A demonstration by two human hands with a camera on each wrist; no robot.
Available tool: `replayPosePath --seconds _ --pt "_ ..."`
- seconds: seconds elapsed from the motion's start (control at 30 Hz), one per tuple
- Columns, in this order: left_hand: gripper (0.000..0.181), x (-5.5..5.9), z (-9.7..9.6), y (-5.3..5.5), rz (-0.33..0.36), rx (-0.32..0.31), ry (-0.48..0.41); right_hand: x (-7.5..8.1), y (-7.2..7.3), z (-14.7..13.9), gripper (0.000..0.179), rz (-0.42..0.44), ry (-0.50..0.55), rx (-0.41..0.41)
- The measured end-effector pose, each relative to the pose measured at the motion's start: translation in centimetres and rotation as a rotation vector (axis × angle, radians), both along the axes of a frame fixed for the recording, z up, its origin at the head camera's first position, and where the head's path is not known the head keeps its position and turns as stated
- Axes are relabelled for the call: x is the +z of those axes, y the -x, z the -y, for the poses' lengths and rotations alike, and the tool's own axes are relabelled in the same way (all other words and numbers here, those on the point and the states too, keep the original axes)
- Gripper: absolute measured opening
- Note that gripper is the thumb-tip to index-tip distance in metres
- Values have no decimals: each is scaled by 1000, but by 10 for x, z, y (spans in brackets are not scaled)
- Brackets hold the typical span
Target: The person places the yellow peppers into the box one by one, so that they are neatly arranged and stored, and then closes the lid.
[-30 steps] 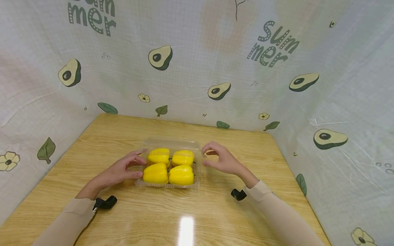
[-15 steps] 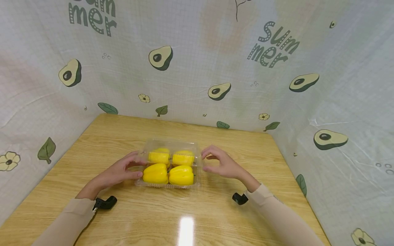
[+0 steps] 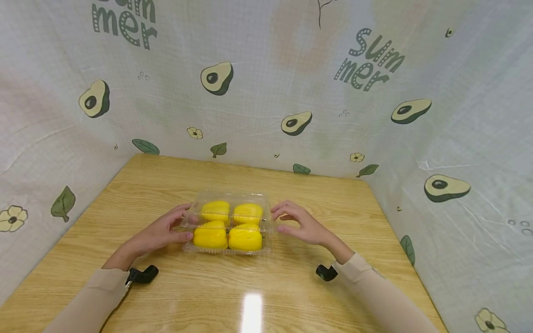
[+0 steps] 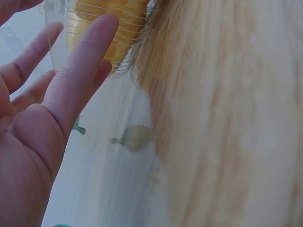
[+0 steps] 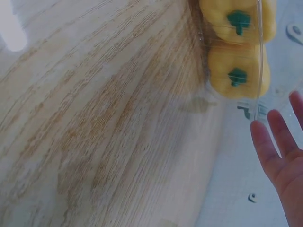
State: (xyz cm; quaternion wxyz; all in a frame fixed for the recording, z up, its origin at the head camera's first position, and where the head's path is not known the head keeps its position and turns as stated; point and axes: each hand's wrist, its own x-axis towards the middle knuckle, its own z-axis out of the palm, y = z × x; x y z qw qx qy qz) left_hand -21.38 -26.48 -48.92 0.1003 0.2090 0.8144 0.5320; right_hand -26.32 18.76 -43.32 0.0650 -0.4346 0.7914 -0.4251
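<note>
A clear plastic clamshell box sits on the table between both hands, filled with several yellow bell peppers. Its hinged lid slants over them, front edge raised above the nearer peppers. My left hand spans the box's left side, thumb at the near corner and fingers toward the lid; the left wrist view shows those fingers extended along the ribbed wall. At the right side, my right hand has its fingertips at the lid's edge. Green stems show through the box wall in the right wrist view.
The box stands on a light wooden table that has a bright glare spot near the front. A white curtain printed with avocados and lettering surrounds the back and sides. Black wrist cameras stick out from both sleeves.
The lid has swung forward and down from its leaned-back position over the peppers. My right hand has come slightly down and toward me beside it; the left fingers shifted slightly, its thumb staying put.
</note>
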Motion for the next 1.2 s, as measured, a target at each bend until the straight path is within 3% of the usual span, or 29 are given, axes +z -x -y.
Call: replayPosePath --seconds 0.93,1.2 --pt "29 2 -1 -1 -17 8 0 -4 -14 7 20 62 -46 -100" --pt "29 2 -1 -1 -11 20 -8 -5 -22 11 27 76 -45 -139"
